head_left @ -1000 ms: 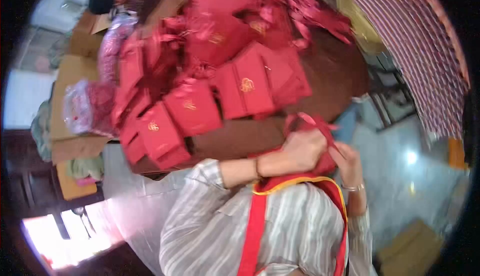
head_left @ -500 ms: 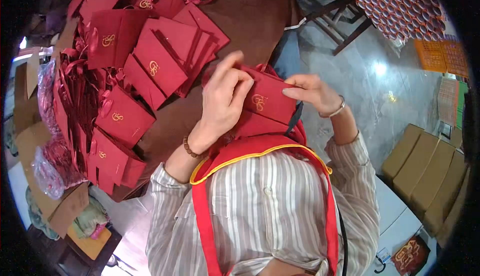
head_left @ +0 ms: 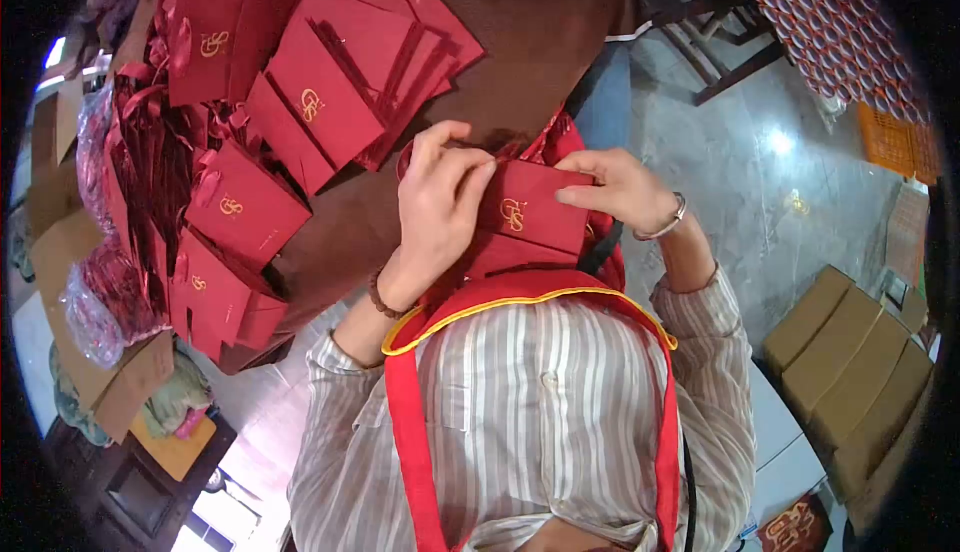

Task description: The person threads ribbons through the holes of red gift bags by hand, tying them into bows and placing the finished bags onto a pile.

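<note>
One to each side, had both hands on a red bag (head_left: 545, 202) with a gold emblem (head_left: 513, 214), close in front of the chest, just beyond the yellow-edged red apron (head_left: 450, 307). Gripped its upper right edge with the right hand (head_left: 630, 192), thumb laid across the front face and forefinger over the top. Held the left hand (head_left: 435, 197) half curled at the upper left corner, bringing thumb and forefinger tips together there; could not tell about any pinch on the bag itself. Wore a beaded bracelet (head_left: 384, 297) at the left wrist and a pale bangle (head_left: 670, 219) at the right. Faced a brown-covered table (head_left: 520, 42) with more red bags (head_left: 325, 112) lying there, partly overlapped, ahead and to the left. Saw cardboard boxes (head_left: 850, 352) at the right, well apart from both hands.
</note>
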